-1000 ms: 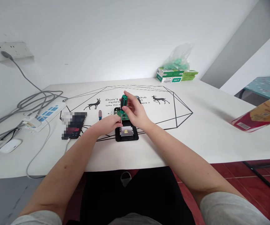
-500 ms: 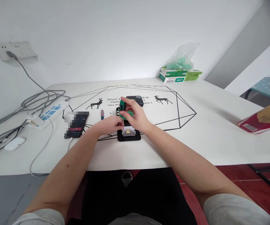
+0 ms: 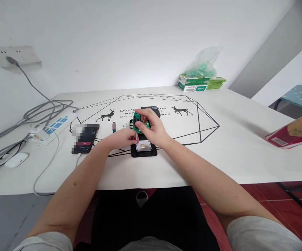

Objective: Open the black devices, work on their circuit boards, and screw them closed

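Note:
My right hand grips a green-handled screwdriver, its thin shaft pointing down at a small black device lying open on the white table. A green circuit board shows in the device just behind the shaft. My left hand rests on the table beside the device, fingers pinched near the screwdriver tip; what they hold is too small to make out. A second small tool with a blue and brown handle lies just to the left.
A dark phone lies left of my hands, with a power strip, grey cables and a white mouse farther left. Another black device sits behind my hands. Green boxes stand at the back; a red packet lies at right.
The screwdriver has dropped lower and my right hand has closed more tightly around its handle. My left hand stays beside the device. The view shifted slightly.

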